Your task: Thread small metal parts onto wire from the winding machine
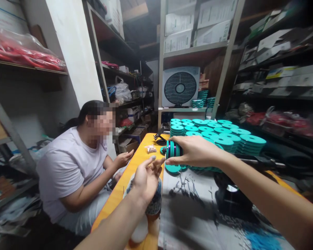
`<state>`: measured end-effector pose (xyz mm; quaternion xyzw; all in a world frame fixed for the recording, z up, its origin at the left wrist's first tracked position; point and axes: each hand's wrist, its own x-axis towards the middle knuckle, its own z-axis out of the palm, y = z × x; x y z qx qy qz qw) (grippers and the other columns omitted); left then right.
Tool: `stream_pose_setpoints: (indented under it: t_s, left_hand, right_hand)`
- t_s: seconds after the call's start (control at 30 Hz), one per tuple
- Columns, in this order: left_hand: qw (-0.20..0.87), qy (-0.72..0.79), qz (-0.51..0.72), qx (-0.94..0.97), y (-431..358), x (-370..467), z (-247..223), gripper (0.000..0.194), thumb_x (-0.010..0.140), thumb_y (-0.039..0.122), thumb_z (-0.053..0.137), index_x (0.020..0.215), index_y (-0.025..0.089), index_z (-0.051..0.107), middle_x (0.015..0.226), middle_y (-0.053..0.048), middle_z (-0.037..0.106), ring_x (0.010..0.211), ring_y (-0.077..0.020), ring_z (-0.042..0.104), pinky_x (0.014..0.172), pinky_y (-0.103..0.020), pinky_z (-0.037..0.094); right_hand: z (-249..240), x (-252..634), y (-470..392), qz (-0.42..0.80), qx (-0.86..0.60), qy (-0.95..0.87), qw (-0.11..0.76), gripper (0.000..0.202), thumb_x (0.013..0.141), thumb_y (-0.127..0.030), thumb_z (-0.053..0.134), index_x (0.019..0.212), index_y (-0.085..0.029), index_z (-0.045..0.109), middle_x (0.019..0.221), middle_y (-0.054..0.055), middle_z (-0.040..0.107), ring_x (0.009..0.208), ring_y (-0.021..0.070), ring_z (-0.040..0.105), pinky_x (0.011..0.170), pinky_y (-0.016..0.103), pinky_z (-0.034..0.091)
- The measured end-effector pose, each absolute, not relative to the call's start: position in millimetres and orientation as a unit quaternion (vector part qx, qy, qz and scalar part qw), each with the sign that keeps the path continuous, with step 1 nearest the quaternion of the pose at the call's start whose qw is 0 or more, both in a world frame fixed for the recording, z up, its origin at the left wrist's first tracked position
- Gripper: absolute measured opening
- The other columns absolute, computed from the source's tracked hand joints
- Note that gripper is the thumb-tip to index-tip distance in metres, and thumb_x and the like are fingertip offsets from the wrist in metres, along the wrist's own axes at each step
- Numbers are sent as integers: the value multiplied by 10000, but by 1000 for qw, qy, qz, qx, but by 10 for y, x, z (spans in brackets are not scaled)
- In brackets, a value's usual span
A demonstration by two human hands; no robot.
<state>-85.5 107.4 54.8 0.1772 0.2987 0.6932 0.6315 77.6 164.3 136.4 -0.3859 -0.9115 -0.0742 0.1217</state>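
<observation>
My right hand (198, 150) is wrapped over a short row of teal disc-shaped spools (171, 149) with dark bands between them, set on a spindle. Just below and left of it, my left hand (146, 177) is turned palm up, fingers loosely bent and apart, with nothing visible in it. Its fingertips come close to my right thumb; whether they touch, I cannot tell. Under the left hand stands a tub (155, 203) of small dark pieces, partly hidden. More teal spools (224, 139) stand in several stacks behind my right hand.
Thin dark pieces (186, 189) lie on the white sheet (177, 222) over the yellow table (109, 217). A small bag (150, 149) and a black stand (161, 139) sit farther back. A co-worker (67, 170) sits at left. Shelves with a fan (180, 87) rise behind.
</observation>
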Motion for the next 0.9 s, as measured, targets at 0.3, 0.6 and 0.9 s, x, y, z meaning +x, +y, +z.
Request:
stream_pose_setpoints:
  t_s: [0.3, 0.6, 0.9]
  left_hand:
    - [633, 292, 706, 126, 1191, -813, 518, 289, 973, 96, 425, 784, 147, 636, 585, -12, 636, 636, -121, 682, 637, -220, 511]
    - [628, 306, 697, 161, 1247, -895, 489, 222, 954, 149, 481, 812, 157, 651, 663, -31, 690, 660, -128, 658, 657, -237, 456]
    - [616, 317, 692, 203, 1340, -903, 468, 101, 881, 116, 547, 834, 164, 623, 696, -13, 676, 628, -118, 618, 628, -245, 410]
  right_hand:
    - [1366, 779, 1649, -76, -384, -912, 121, 680, 785, -779, 572, 1145, -204, 619, 1013, 113, 752, 874, 338, 705, 613, 333, 434]
    - [1365, 784, 1642, -72, -380, -914, 125, 686, 780, -780, 564, 1151, -206, 619, 1022, 112, 750, 883, 343, 703, 627, 344, 440]
    - [1373, 774, 1642, -69, -386, -912, 122, 708, 766, -786, 577, 1158, -198, 622, 1042, 126, 745, 901, 356, 703, 639, 354, 458]
